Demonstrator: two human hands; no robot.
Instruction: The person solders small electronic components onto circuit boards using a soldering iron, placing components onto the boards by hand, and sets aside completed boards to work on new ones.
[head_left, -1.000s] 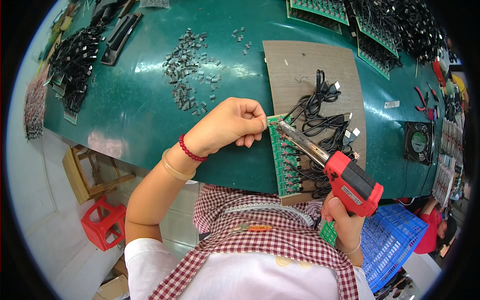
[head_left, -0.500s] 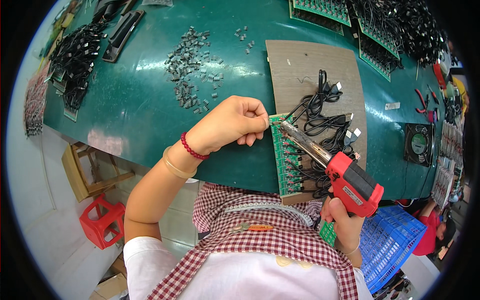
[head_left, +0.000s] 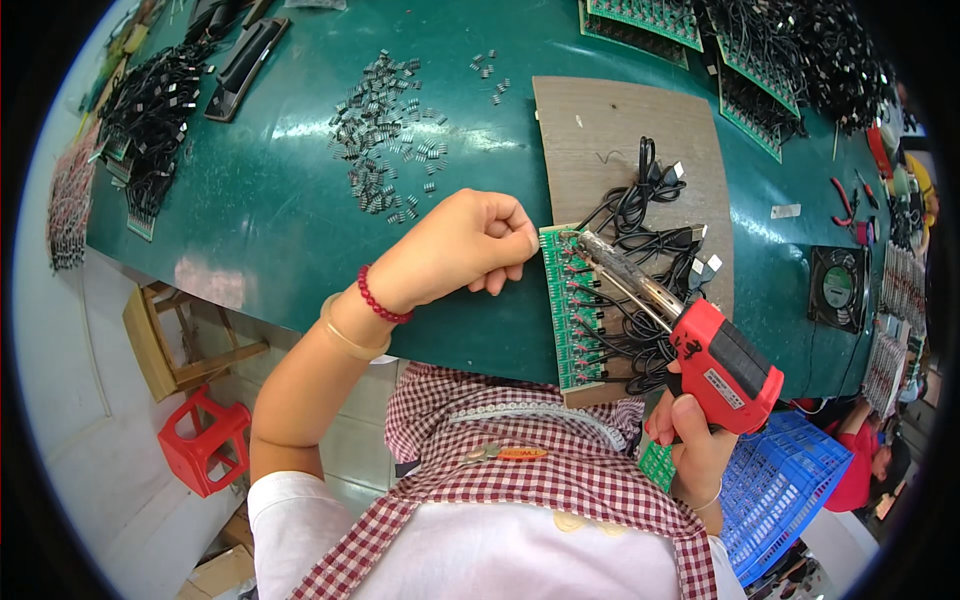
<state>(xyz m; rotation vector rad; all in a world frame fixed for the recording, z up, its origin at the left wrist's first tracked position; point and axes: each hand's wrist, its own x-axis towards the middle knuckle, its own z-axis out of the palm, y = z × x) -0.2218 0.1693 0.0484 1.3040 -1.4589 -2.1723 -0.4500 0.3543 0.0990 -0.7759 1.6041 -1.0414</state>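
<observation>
My right hand (head_left: 692, 450) grips a red and black soldering gun (head_left: 728, 368), its metal barrel slanting up to the left. The tip is over the far end of a long green circuit board (head_left: 568, 335), beside the first cable joints. Several black USB cables (head_left: 640, 340) run from that board, coiled to its right. My left hand (head_left: 485, 245) is closed in a pinch at the board's far left corner; whatever lies between thumb and finger is hidden. Under the board and cables is a brown wooden panel (head_left: 640, 110) on the green table (head_left: 460, 340).
Small dark multi-pin parts (head_left: 375, 140) lie scattered beyond my left hand. Bundled black cables (head_left: 155, 120) sit far left; more circuit boards with cables (head_left: 755, 100) stack far right. A black fan-like square unit (head_left: 838, 288), red-handled pliers (head_left: 841, 203) and a blue crate (head_left: 785, 490) are rightward.
The soldering gun has shifted right and slightly down, its tip drawing back from the board's corner near my left fingers. My left hand has barely moved and stays pinched.
</observation>
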